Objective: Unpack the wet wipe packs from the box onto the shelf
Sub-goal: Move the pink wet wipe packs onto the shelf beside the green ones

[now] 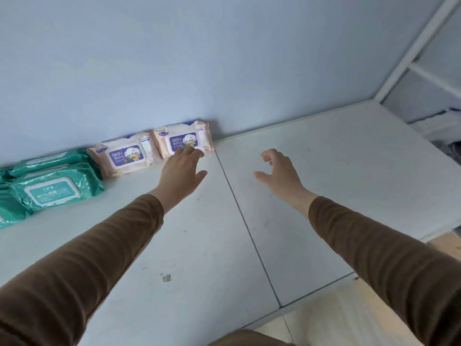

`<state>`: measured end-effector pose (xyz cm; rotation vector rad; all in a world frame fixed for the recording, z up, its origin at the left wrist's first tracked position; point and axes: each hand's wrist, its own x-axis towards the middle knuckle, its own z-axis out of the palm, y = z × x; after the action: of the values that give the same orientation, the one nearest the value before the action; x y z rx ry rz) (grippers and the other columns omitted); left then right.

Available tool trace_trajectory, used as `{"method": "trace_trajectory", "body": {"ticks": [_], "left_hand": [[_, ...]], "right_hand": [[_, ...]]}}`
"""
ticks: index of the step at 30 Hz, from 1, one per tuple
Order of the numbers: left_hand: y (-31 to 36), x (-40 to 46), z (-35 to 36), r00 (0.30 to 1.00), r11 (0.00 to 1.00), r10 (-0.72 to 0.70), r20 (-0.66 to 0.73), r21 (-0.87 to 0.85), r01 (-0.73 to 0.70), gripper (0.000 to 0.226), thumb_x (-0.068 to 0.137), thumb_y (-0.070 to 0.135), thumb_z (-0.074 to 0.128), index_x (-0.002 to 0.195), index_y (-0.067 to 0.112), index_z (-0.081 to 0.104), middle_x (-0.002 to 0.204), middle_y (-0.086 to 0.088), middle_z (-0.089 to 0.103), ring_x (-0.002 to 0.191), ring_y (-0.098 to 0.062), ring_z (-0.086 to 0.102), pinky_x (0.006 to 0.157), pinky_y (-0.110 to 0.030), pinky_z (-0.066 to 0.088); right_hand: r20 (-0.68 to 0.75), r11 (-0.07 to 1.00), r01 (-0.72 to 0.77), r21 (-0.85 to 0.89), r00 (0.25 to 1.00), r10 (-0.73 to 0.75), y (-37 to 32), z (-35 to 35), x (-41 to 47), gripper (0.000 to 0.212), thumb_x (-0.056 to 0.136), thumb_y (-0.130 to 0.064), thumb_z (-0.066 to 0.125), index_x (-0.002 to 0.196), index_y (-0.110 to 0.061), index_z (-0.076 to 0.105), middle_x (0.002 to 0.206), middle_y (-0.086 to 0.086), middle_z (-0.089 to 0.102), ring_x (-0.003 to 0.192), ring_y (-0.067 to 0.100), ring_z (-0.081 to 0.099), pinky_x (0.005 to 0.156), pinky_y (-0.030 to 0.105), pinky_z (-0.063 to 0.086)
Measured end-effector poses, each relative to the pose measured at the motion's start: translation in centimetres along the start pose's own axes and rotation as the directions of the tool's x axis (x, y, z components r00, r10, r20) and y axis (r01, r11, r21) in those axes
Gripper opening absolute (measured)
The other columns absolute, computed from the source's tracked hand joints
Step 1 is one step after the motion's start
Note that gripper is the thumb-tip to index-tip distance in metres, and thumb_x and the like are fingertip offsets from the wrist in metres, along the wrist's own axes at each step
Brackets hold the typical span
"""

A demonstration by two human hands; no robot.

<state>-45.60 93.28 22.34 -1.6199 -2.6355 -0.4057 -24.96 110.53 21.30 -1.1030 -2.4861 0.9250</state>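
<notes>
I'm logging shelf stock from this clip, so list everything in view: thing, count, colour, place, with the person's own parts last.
Peach baby wipes packs: two, peach with purple labels, side by side against the back wall; left one, right one.
Green wipe packs: at least three, teal with white lids, piled at the shelf's left end; the edge of the picture cuts off some.
Shelf: one, white, two panels meeting at a dark seam.
Wall: pale blue, behind the packs.
Rack frame: white bars, upper right.
Sleeves: two, brown, on both forearms.
Left hand: fingers straight, touching the right peach pack.
Right hand: loosely curled, holds nothing, above the shelf.
</notes>
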Motion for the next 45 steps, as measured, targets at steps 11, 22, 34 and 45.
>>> {"method": "trace_trajectory", "body": {"ticks": [11,22,34,45], "left_hand": [[33.9,-1.5,7.0,0.911,0.912,0.401,0.093,-0.128,-0.389,0.046,0.090,0.038,0.063,0.132,0.018,0.056,0.128,0.000,0.057,0.117,-0.024,0.049,0.094,-0.039,0.047],[59.6,-6.7,16.6,0.834,0.837,0.521,0.183,-0.299,-0.458,0.038,0.089,0.033,0.064,0.125,0.020,0.059,0.123,0.001,0.057,0.115,-0.021,0.049,0.093,-0.037,0.046],[71.8,-0.4,36.1,0.645,0.888,0.437,0.626,-0.189,-0.419,0.042,0.089,0.029,0.056,0.130,0.019,0.053,0.123,-0.004,0.055,0.117,-0.026,0.051,0.095,-0.042,0.046],[79.3,6.8,51.1,0.535,0.908,0.295,0.792,-0.058,-0.415,0.051,0.093,0.030,0.057,0.142,0.023,0.043,0.138,-0.002,0.047,0.126,-0.024,0.045,0.097,-0.042,0.047]], "right_hand": [[-0.171,0.974,-0.158,-0.164,0.977,0.130,21.4,-18.9,-21.1,0.041,0.091,-0.031,0.063,0.129,-0.020,0.053,0.130,0.002,0.055,0.123,0.023,0.045,0.102,0.042,0.040],[-0.173,0.916,-0.399,-0.040,0.906,0.387,44.5,-30.2,-33.3,0.030,0.088,-0.037,0.062,0.116,-0.027,0.059,0.109,-0.016,0.047,0.111,0.011,0.048,0.086,0.026,0.038],[0.200,0.717,-0.690,0.103,0.720,0.664,68.4,-31.0,-29.6,0.031,0.093,-0.028,0.065,0.123,-0.024,0.058,0.105,-0.022,0.058,0.102,0.010,0.051,0.060,0.002,0.032],[0.280,0.717,-0.693,-0.076,0.675,0.682,87.6,-30.7,-18.7,0.047,0.093,-0.035,0.051,0.131,-0.009,0.053,0.117,0.013,0.066,0.107,0.029,0.063,0.093,0.038,0.049]]}}
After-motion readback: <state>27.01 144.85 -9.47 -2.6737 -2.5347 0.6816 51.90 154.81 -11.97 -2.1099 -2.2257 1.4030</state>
